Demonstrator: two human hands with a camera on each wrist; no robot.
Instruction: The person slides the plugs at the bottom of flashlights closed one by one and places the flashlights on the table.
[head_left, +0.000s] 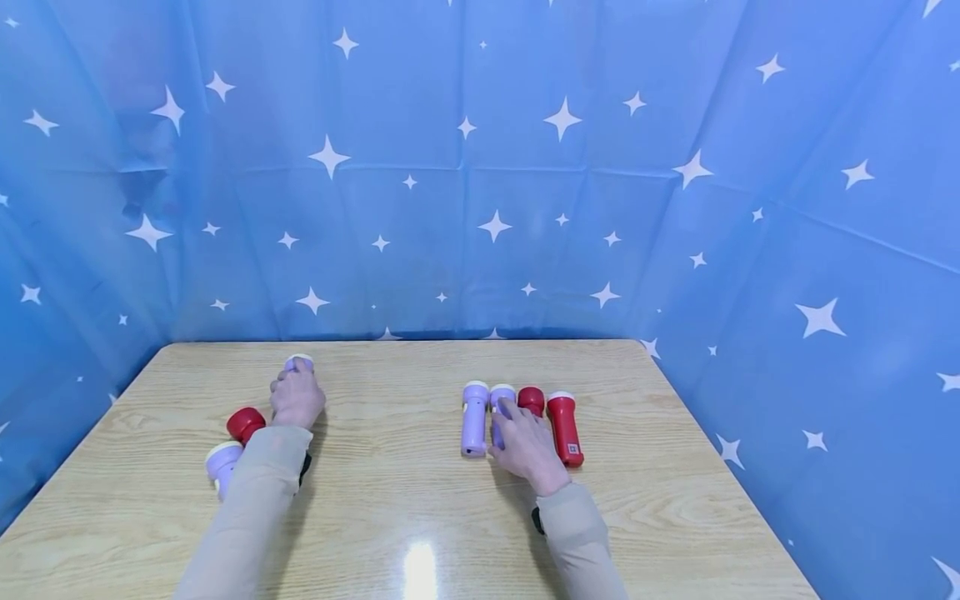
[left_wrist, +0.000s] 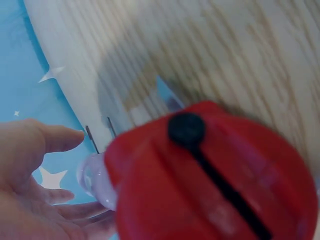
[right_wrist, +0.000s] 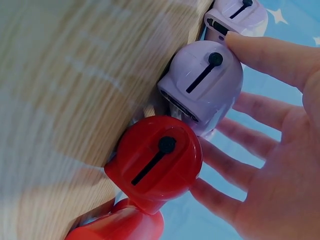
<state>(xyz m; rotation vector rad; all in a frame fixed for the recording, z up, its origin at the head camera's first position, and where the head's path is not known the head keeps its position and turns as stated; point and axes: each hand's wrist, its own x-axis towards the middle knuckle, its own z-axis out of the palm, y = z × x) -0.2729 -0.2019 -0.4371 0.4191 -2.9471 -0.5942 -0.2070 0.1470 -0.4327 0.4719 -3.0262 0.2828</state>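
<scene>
At the table's far left, my left hand [head_left: 297, 400] reaches over a lavender flashlight [head_left: 298, 362]. In the left wrist view, its thumb is apart from that flashlight, with the other fingers extended beside it. Nearer me lie a red flashlight [head_left: 245, 423] and another lavender flashlight [head_left: 223, 463], partly hidden by my sleeve. On the right, my right hand [head_left: 522, 442] lies over the middle two of a row, a lavender flashlight [head_left: 502, 393] and a red flashlight [head_left: 531, 397]. Its fingers are extended along them. A lavender flashlight [head_left: 474, 421] and a red flashlight [head_left: 566, 429] flank these.
All the flashlights lie on a wooden table [head_left: 390, 433]. A blue curtain [head_left: 420, 208] with white stars hangs behind the table's back edge and along its sides. Light glares off the tabletop near the front.
</scene>
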